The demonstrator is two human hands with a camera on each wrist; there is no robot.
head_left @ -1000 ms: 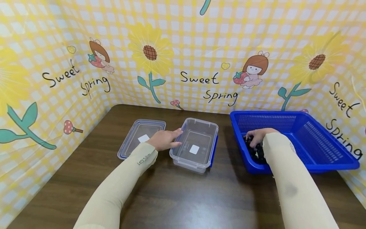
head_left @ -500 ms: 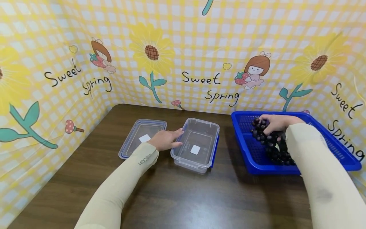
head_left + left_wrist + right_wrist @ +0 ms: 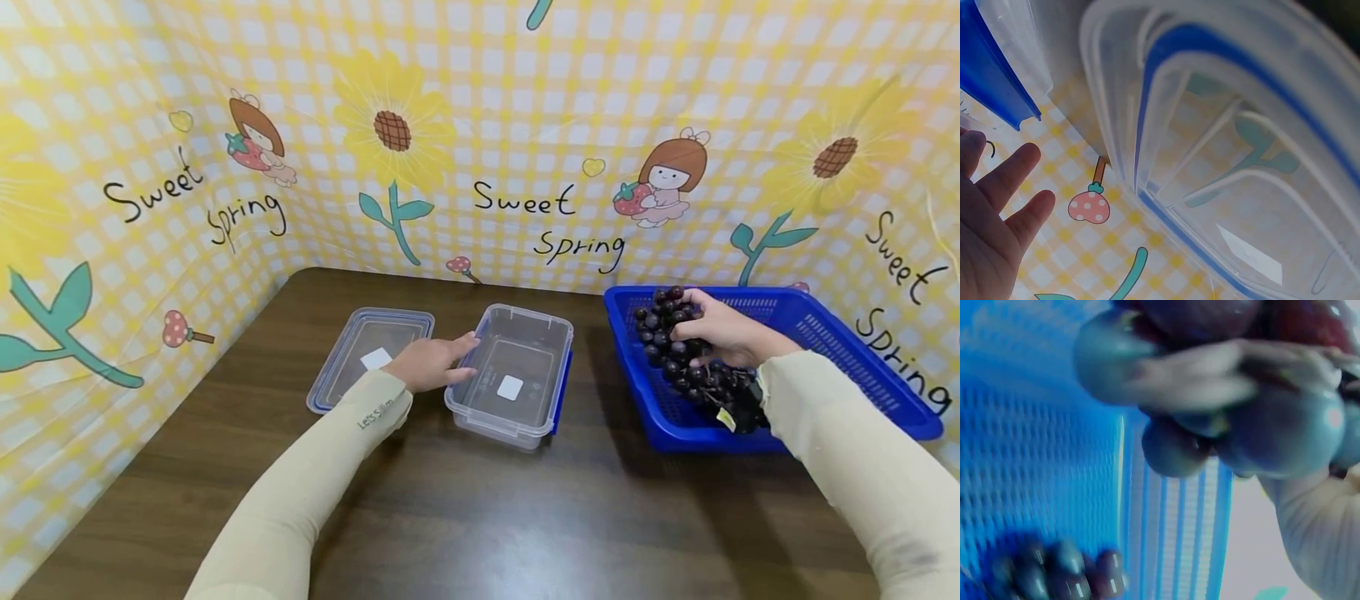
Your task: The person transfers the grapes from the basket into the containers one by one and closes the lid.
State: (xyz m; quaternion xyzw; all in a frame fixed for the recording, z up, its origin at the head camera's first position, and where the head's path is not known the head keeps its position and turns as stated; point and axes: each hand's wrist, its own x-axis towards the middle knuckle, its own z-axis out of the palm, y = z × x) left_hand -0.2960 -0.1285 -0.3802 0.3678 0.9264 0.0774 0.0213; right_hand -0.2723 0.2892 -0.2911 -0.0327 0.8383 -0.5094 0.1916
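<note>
A: What do we have on the tabletop (image 3: pixel 480 517), largest first?

B: A blue basket (image 3: pixel 911 425) at its rear right corner, a clear container (image 3: pixel 525 367) toward the middle of its rear edge, and a clear lid (image 3: pixel 356 358) lying flat nearer its rear left corner.

A: And what has just changed?

B: The bunch of grapes (image 3: pixel 663 337). A second ago the right hand (image 3: pixel 720 332) was down by the basket's near left corner; now we see the dark fruit raised within the rim. We judge it gathered, but not clear of the basket. More grapes (image 3: pixel 1066 575) show low inside; whether they are part of the same bunch, we cannot tell.

A: How do we find the hands?

B: The right reaches in from the near right side, thumb and fingers curled round the bunch from above. The left hand (image 3: pixel 427 365), its place unchanged, extends past the lid with fingers spread at the container's left rim; contact we cannot confirm.

A: Our smallest detail?

B: A yellow tag (image 3: pixel 725 419), apparently, at the bunch's lower end.
</note>
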